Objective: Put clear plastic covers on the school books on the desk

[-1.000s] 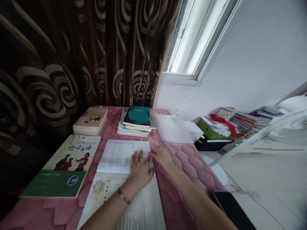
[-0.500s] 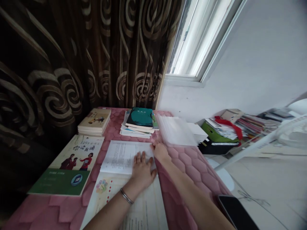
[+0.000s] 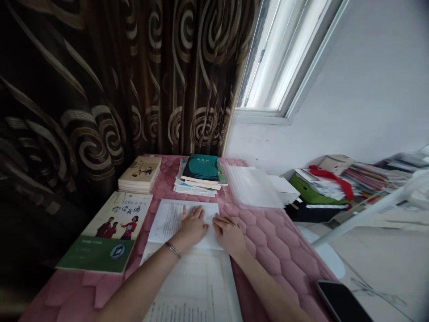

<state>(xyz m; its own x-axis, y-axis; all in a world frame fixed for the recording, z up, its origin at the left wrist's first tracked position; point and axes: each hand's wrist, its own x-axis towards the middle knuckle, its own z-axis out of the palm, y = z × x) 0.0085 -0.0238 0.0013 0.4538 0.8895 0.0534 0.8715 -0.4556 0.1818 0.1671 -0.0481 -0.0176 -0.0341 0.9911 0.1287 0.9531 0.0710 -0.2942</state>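
Observation:
My left hand (image 3: 193, 225), with a bracelet on its wrist, lies flat and open on a white printed sheet (image 3: 167, 219) in the middle of the pink quilted table (image 3: 268, 237). Right beside it, my right hand (image 3: 229, 231) rests on the sheet's right edge with its fingers stretched out. Under my forearms lies a larger pale printed sheet (image 3: 197, 290). Neither hand holds anything.
A green-and-cream book (image 3: 109, 232) lies at the left, a cream book stack (image 3: 140, 173) behind it, a teal-topped stack (image 3: 201, 174) at the back, clear plastic sleeves (image 3: 253, 188) to the right. A black phone (image 3: 340, 302) lies near the right corner. Dark swirl curtain behind; cluttered papers and boxes (image 3: 321, 183) beyond the table.
My right hand slid back from the sheet's far right corner to its right edge, and my left hand shifted forward on the sheet. The camera view moved slightly.

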